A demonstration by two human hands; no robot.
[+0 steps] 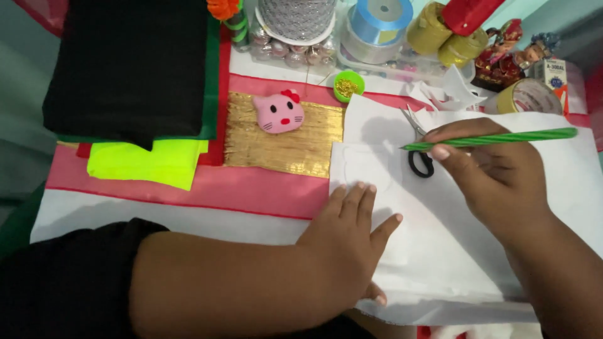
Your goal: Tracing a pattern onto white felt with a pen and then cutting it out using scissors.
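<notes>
Hands on a white fabric sheet point(452, 251)

The left hand point(348, 235) lies flat, fingers spread, pressing the sheet; the right hand point(496, 169) pinches a green striped pencil point(490, 139) above it, beside black-handled scissors point(419, 157).

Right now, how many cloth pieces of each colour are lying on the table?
Black cloth: 1
Neon yellow cloth: 1
Gold cloth: 1
Pink cloth: 1
White cloth, under both hands: 1
Total: 5
</notes>
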